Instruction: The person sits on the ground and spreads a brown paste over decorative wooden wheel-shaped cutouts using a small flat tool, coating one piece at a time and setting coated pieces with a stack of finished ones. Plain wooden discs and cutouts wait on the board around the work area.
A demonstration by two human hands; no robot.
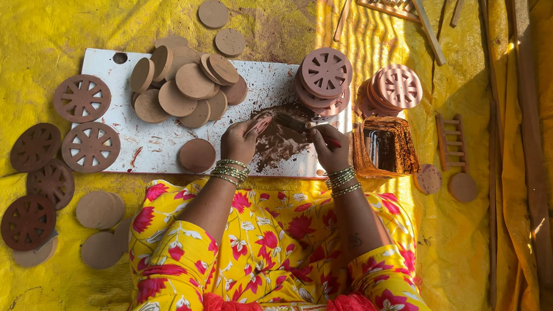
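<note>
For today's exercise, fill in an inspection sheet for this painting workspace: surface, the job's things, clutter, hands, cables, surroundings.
Surface: white board on yellow sheet, smeared brown.
Job's things: brush; small disc; paint tub.
Clutter: plain discs piled; painted wheels laid out; wheel stacks.
Hands: left hand holds the small disc; right hand grips the brush.
Cables: nothing seen.
Surroundings: wooden sticks, small ladder piece.

matt wooden discs (185, 85) on a paint-smeared white board (159, 144).
</note>
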